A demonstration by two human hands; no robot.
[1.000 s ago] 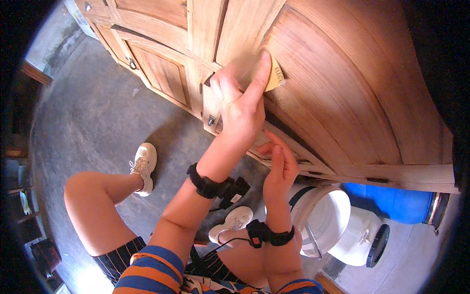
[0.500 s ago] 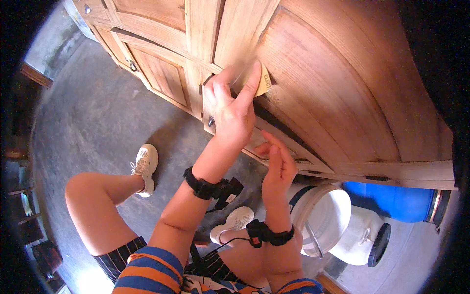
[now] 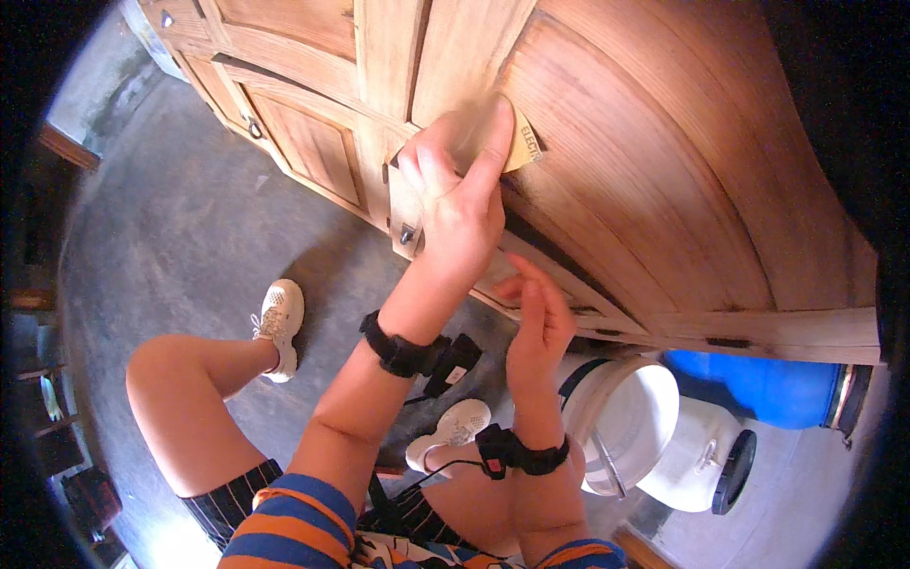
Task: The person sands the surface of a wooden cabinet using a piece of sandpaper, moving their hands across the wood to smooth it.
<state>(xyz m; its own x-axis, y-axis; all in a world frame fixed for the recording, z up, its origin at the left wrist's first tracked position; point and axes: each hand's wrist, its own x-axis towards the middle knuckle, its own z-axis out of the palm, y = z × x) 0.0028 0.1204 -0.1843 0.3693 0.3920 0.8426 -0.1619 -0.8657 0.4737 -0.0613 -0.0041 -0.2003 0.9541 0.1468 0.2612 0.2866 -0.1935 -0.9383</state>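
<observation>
My left hand (image 3: 460, 194) presses a folded piece of yellow-backed sandpaper (image 3: 522, 142) against a curved wooden cabinet door (image 3: 654, 180). Its thumb lies along the paper, and the other fingertips are blurred or hidden behind it. Lower and to the right, my right hand (image 3: 540, 318) is held up beside the cabinet's lower edge, its fingers loosely apart with nothing in them. Whether those fingertips touch the wood I cannot tell. Bare, light-brown grain shows across the door around the sandpaper.
A smaller panelled door (image 3: 303, 147) with a dark pull is to the left. Below the cabinet's right part sit a white bucket (image 3: 654, 408), a white drum with a black lid (image 3: 735, 469) and a blue barrel (image 3: 749, 384). Grey floor (image 3: 180, 247) spreads at the left.
My left hand and the sandpaper have shifted slightly right and upward along the wood. My right hand has stayed nearly still.
</observation>
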